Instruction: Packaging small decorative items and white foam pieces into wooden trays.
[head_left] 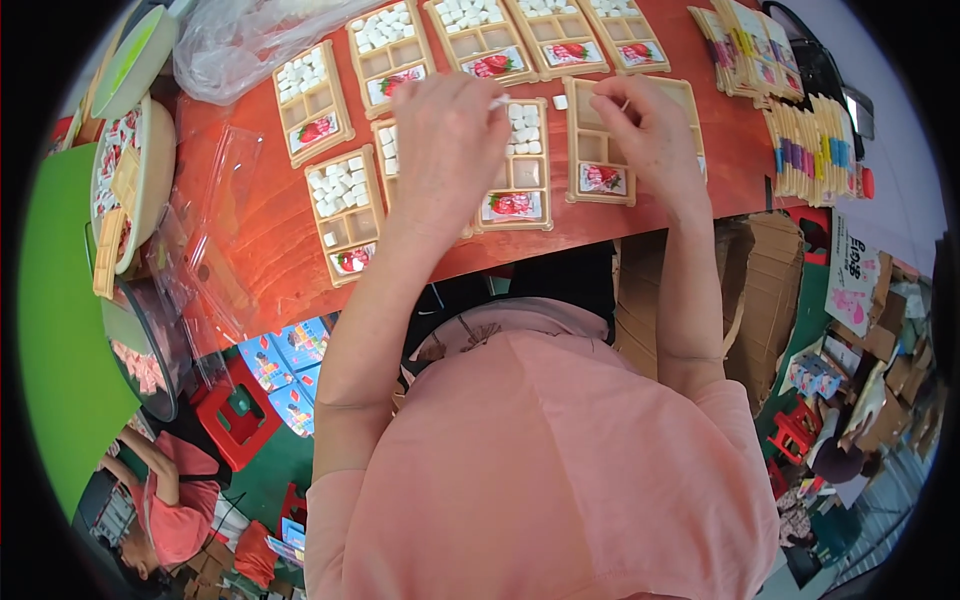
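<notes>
My left hand is over the tan compartment trays in the middle of the table, its fingers closed with a small white piece at the tips. Below it is a tray with white cubes in its upper part and a strawberry-printed packet at its near end. My right hand is pinched over another tray to the right; what its fingertips hold, if anything, is too small to make out. This tray has a strawberry packet, and a loose white cube is by its far left corner.
Several similar filled trays line the red table. Bundles of colourful-wrapped sticks lie at right. At left are clear plastic sheets and a tub of packets. Another person is at lower left, near a red stool.
</notes>
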